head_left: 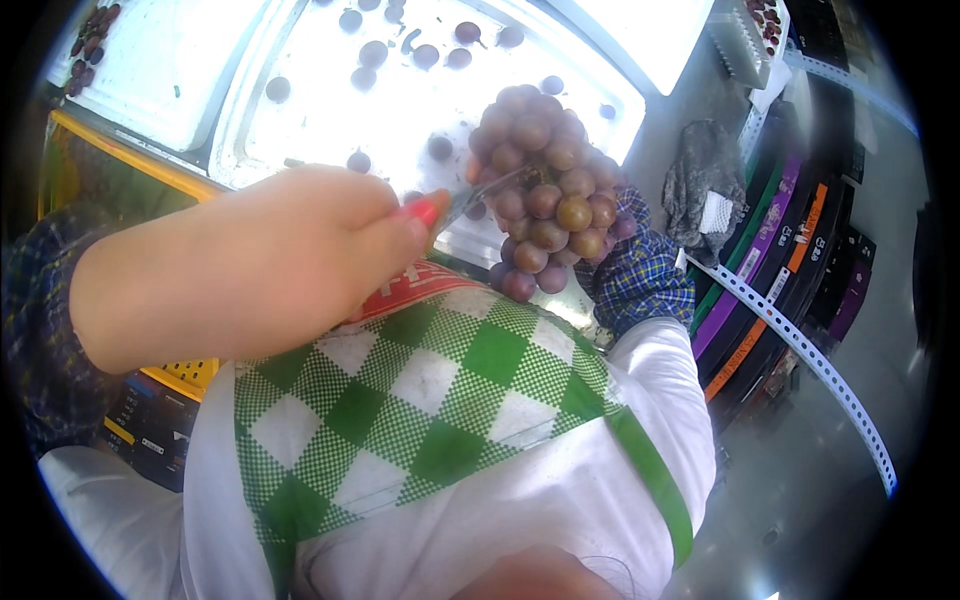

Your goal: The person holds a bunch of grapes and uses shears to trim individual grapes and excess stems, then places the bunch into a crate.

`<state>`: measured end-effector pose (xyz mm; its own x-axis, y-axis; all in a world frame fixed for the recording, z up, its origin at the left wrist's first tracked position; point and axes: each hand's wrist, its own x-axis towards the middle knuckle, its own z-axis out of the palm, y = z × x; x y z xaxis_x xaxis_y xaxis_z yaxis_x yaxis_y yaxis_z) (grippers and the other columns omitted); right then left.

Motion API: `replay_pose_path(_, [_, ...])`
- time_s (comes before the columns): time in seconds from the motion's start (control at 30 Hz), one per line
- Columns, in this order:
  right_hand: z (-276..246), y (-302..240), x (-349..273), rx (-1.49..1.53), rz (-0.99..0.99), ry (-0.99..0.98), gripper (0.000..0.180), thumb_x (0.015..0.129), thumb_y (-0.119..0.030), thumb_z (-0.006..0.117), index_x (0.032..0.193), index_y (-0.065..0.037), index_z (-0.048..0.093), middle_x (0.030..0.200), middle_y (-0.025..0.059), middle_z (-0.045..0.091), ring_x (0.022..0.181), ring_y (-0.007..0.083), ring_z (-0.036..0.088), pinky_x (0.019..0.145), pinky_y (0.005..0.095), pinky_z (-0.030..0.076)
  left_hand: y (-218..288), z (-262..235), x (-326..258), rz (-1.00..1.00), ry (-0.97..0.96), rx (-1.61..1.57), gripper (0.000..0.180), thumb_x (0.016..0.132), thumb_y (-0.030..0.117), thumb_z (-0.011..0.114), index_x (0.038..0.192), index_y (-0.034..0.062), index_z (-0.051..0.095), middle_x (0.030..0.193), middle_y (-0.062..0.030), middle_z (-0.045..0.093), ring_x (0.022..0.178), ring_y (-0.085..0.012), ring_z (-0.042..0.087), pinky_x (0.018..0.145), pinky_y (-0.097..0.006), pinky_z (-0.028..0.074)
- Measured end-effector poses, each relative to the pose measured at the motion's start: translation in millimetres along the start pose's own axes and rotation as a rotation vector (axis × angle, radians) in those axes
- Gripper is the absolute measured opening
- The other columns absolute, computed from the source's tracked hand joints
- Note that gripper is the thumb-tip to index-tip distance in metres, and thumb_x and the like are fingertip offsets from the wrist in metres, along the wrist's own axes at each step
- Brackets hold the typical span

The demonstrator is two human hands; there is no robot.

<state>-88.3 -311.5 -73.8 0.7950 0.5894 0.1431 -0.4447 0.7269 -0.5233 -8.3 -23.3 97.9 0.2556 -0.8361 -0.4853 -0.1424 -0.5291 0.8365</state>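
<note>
A bunch of reddish-purple grapes (545, 195) is held up in front of me at the right of centre. My right hand (474, 168) holds it from behind; the fruit hides most of that hand, and only a bit of finger shows at the bunch's left edge. In my left hand (330, 235), closed with a red thumbnail showing, is a pair of snips (472, 203). Their thin metal blades reach in among the upper grapes. Whether the blades touch a stem I cannot make out. Beneath, loose grapes (373, 54) lie scattered in a white tray (228, 130).
Another white tray (160, 80) stands at the left, with grapes (88, 50) at its far edge. A yellow crate (120, 150) sits below it. On the right are stacked coloured crates (770, 270), a perforated white strip (800, 345) and a dark grey cloth (705, 165).
</note>
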Motion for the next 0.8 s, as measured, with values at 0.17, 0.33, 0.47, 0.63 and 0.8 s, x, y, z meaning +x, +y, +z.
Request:
replay_pose_path(0.17, [2, 6, 9, -0.056, -0.072, 0.149, 0.076, 0.073, -0.016, 0.084, 0.139, -0.006, 0.048, 0.139, 0.0109, 0.046, 0.128, 0.0224, 0.049, 0.107, 0.0358, 0.044, 6, -2, 9, -0.109, 0.007, -0.089, 0.039, 0.104, 0.027, 0.046, 0.090, -0.0070, 0.059, 0.071, -0.0155, 0.059, 0.061, -0.0241, 0.056, 0.060, -0.037, 0.046])
replay_pose_path(0.33, [10, -6, 2, 0.157, 0.238, 0.486, 0.074, 0.074, -0.025, 0.085, 0.136, -0.009, 0.048, 0.129, 0.0045, 0.047, 0.122, 0.0191, 0.048, 0.107, 0.0351, 0.039, 10, -4, 4, -0.384, -0.067, -0.348, 0.036, 0.103, 0.024, 0.048, 0.092, -0.0079, 0.061, 0.073, -0.0140, 0.063, 0.062, -0.0203, 0.061, 0.059, -0.033, 0.049])
replay_pose_path(0.47, [16, -10, 1, -0.087, 0.179, 0.437, 0.066, 0.082, -0.025, 0.077, 0.138, -0.007, 0.047, 0.128, 0.0078, 0.050, 0.119, 0.0212, 0.051, 0.104, 0.0347, 0.044, 6, -7, -11, -0.234, 0.013, -0.233, 0.035, 0.103, 0.023, 0.047, 0.095, -0.0074, 0.063, 0.077, -0.0112, 0.066, 0.062, -0.0148, 0.064, 0.057, -0.029, 0.049])
replay_pose_path(0.63, [12, -7, 3, -0.296, 0.080, 0.350, 0.057, 0.093, -0.026, 0.067, 0.142, -0.005, 0.046, 0.128, 0.0119, 0.054, 0.116, 0.0237, 0.056, 0.099, 0.0343, 0.050, 6, -10, -32, -0.383, 0.026, -0.532, 0.038, 0.104, 0.027, 0.046, 0.103, -0.0066, 0.063, 0.081, -0.0084, 0.068, 0.068, -0.0152, 0.065, 0.061, -0.029, 0.052])
replay_pose_path(0.8, [10, -8, 5, -0.188, 0.102, 0.298, 0.052, 0.099, -0.027, 0.061, 0.143, -0.004, 0.046, 0.127, 0.0134, 0.056, 0.115, 0.0248, 0.059, 0.097, 0.0335, 0.053, -9, -6, -27, -0.372, -0.100, -0.667, 0.042, 0.104, 0.029, 0.042, 0.111, -0.0072, 0.062, 0.091, -0.0128, 0.071, 0.073, -0.0199, 0.070, 0.067, -0.029, 0.056])
